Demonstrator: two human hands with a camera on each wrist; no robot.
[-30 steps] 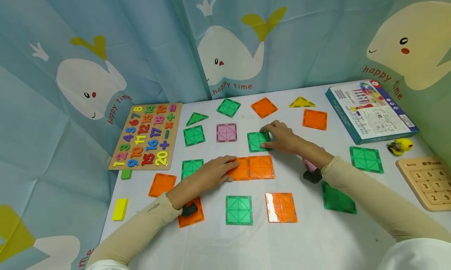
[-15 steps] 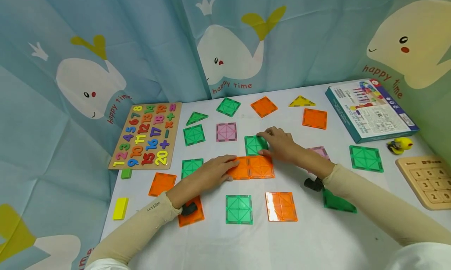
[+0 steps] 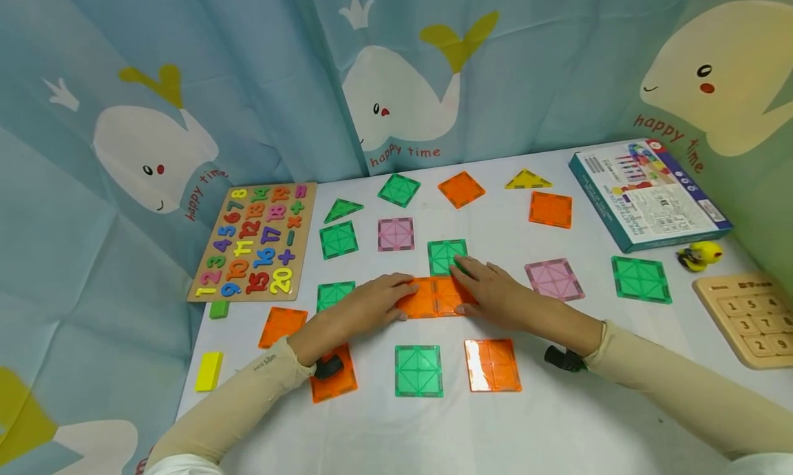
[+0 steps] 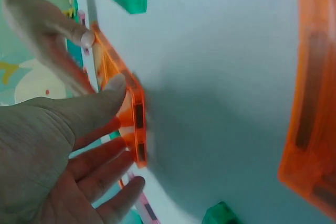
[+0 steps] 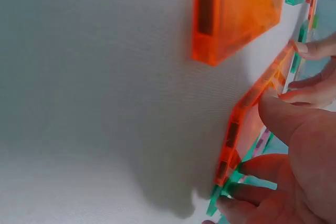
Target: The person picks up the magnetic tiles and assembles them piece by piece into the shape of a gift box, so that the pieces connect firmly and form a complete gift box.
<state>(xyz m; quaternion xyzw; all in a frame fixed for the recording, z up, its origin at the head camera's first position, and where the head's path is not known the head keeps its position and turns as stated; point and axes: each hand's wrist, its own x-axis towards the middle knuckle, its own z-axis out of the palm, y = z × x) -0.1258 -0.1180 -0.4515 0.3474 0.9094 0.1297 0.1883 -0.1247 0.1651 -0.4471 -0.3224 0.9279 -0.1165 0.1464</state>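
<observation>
In the head view two orange magnetic tiles lie edge to edge at the table's middle. My left hand [image 3: 372, 301] holds the left orange tile [image 3: 423, 299], thumb on its near edge and fingers toward its far side. Across the right orange tile [image 3: 447, 296] lies my right hand [image 3: 498, 292], thumb at the near edge. Its fingertips reach a green square tile [image 3: 442, 256] that sits against the pair's far side. The right wrist view shows the thumb against the orange tile [image 5: 247, 114] and fingers over the green edge [image 5: 212, 200].
Nearer me lie a green square [image 3: 418, 370] and an orange square [image 3: 493, 365]. Pink tiles [image 3: 396, 234] [image 3: 554, 279] and other loose tiles surround the pair. A number board [image 3: 254, 244] stands left; a box [image 3: 650, 194], yellow figure [image 3: 700, 255] and wooden number board [image 3: 752, 320] stand right.
The right hand has drawn the green tile nearer, up to the orange pair, then shifted its hold onto the right orange tile. The left hand has stayed at the left orange tile.
</observation>
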